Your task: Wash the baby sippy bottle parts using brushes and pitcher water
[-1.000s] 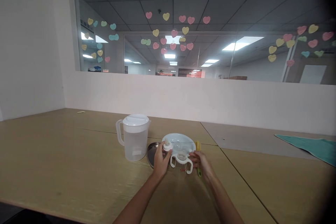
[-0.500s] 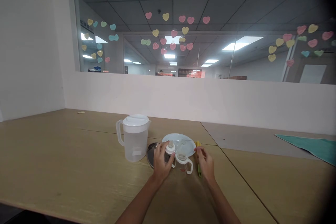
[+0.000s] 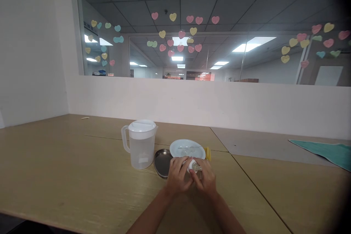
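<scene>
My left hand [image 3: 178,176] and my right hand [image 3: 206,178] are close together in front of the pale bowl [image 3: 173,149], fingers curled around a baby bottle teat [image 3: 196,167] with a white screw ring [image 3: 191,164]. The clear teat points right, between the right thumb and fingers. The left fingers rest on the ring's left side. The bottle with white handles, seen earlier at this spot, is mostly hidden by the hands. Clear items [image 3: 188,150] lie in the bowl. Behind my right hand shows the yellow end of a slim tool [image 3: 208,153], otherwise covered.
A lidded plastic pitcher [image 3: 141,150] with clear liquid stands left of an oval steel dish [image 3: 162,162]. A teal cloth [image 3: 326,152] lies far right on the table [image 3: 82,175]. The wall [image 3: 175,98] and a window with heart-shaped notes rise behind.
My left hand has moved right and down with the teat and ring, which now tilt to the right. My right hand has come left from beside the slim tool onto the teat.
</scene>
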`<move>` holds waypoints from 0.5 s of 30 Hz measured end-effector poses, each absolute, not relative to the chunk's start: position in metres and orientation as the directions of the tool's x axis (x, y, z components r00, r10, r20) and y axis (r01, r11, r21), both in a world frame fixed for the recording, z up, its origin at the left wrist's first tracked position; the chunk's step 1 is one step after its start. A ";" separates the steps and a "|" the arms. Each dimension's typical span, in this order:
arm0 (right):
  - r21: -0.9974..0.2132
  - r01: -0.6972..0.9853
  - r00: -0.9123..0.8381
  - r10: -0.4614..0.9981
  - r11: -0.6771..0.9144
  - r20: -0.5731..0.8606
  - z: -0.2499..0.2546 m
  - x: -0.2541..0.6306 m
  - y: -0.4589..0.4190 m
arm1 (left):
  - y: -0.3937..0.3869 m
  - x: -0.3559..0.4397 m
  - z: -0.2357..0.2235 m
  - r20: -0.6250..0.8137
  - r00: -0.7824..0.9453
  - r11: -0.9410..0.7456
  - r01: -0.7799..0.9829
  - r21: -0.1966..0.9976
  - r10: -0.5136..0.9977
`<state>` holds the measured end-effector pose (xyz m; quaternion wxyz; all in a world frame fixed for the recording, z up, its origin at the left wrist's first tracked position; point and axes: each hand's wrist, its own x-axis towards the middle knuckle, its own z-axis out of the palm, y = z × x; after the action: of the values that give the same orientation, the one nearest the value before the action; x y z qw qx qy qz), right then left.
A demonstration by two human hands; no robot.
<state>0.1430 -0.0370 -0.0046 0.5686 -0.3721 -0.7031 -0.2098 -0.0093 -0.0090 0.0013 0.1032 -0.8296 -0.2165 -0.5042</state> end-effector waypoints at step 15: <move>-0.067 0.754 -0.054 0.164 0.653 0.985 -0.004 0.136 -0.034 | -0.016 -0.002 0.010 0.935 0.304 -0.857 0.515 0.000 0.183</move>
<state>0.1363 -0.0340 -0.0044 0.6001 -0.3360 -0.6831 -0.2459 -0.0024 -0.0160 0.0099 0.1517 -0.7932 -0.2200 -0.5472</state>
